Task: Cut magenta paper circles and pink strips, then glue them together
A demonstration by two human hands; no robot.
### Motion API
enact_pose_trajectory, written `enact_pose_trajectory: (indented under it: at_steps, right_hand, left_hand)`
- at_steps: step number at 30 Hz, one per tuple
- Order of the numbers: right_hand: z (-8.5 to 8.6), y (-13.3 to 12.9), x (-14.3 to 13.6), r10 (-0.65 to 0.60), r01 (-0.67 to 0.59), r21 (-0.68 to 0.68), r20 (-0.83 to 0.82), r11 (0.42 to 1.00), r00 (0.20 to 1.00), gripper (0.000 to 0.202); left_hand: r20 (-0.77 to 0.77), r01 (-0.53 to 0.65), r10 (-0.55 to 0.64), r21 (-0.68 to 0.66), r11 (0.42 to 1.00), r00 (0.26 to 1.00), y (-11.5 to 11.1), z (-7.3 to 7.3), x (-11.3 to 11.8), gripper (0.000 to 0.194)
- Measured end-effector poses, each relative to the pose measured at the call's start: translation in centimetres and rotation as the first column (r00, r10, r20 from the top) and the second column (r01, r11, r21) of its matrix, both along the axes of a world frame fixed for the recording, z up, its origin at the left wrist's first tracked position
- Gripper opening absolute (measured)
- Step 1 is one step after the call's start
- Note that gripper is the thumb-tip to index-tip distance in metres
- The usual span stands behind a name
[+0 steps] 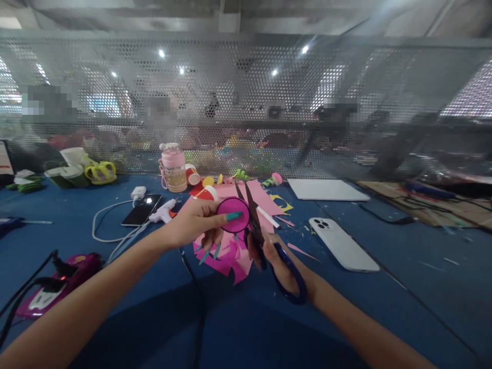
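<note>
Above the middle of the blue counter (384, 307), the left hand (192, 223) holds one magenta paper disc (232, 215), its fingers pinching the left edge of it. The right hand (279, 261) has its fingers closed through the blue handles of one pair of scissors (257, 230), whose blades stand open just right of the disc. I judge the disc to be light, thin and easily bent, so a hold near the rim, away from the blades, seems best. Under the hands lies a heap of pink paper scraps (230, 256). Two phones are on the counter: a white one (342, 245) to the right, a dark one (141, 210) to the left, and one pink bottle (172, 169) far.
</note>
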State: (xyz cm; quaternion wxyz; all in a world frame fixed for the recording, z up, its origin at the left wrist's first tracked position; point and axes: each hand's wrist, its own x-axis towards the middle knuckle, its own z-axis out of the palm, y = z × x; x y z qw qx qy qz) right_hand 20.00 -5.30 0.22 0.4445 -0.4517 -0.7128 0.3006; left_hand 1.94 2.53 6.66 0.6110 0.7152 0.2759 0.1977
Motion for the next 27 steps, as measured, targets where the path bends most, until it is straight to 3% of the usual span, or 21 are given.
enact_pose_trajectory:
  at_steps: [27]
  right_hand:
    - [-0.49,0.09,-0.15,0.014,-0.030,-0.129,-0.126,0.991,0.992,0.054]
  left_hand:
    - [-0.008,-0.055,0.056,0.043,0.998,0.998,0.11,0.02,-0.12,0.033]
